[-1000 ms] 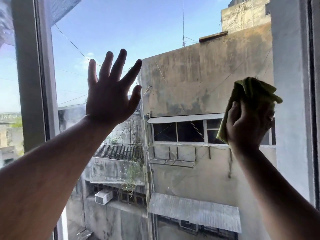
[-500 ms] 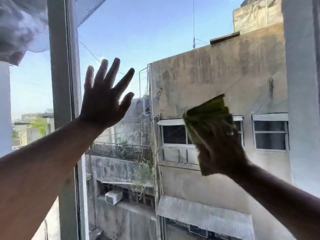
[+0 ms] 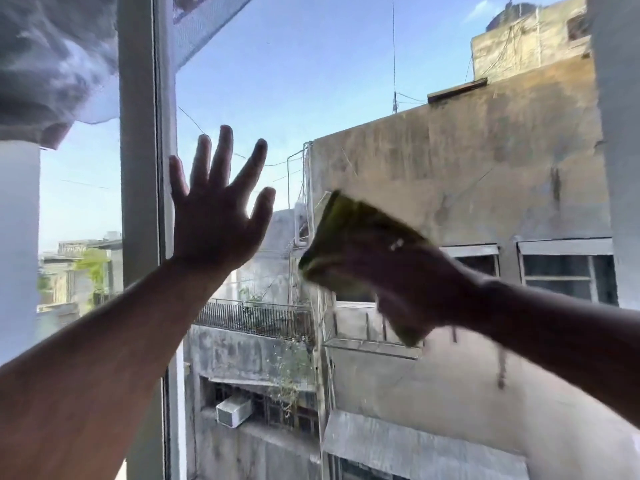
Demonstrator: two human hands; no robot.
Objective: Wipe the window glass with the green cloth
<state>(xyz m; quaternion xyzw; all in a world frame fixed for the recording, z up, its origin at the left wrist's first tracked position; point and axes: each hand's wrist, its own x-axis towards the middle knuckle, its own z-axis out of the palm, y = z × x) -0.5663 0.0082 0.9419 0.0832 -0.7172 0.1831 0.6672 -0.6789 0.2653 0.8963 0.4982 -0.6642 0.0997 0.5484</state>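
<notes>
1. As the head camera looks out through the window glass (image 3: 329,81), both bare arms of the person reach forward to the pane, and the two hands are well apart from each other.
2. The left hand (image 3: 216,223) is open, with all fingers spread and pointing up, and it holds nothing. It is at the left part of the pane, just beside the grey vertical window frame (image 3: 138,168). I cannot tell for sure if the palm touches the glass.
3. The right hand (image 3: 408,271) is closed on the green cloth (image 3: 349,237), which lies between the hand and the glass. The cloth is folded, and its edges come out above, to the left and below the hand. This hand and the cloth look blurred.
4. The cloth is near the middle of the pane, to the right of the left hand and a little lower than it.
5. Behind the glass there is a stained concrete building (image 3: 467,168) with windows, a balcony railing (image 3: 256,318) lower in the middle, and a white air conditioner (image 3: 233,412) under it. Blue sky fills the upper part.
6. At the top left corner, a grey patterned fabric (image 3: 52,57) hangs beside the frame.
</notes>
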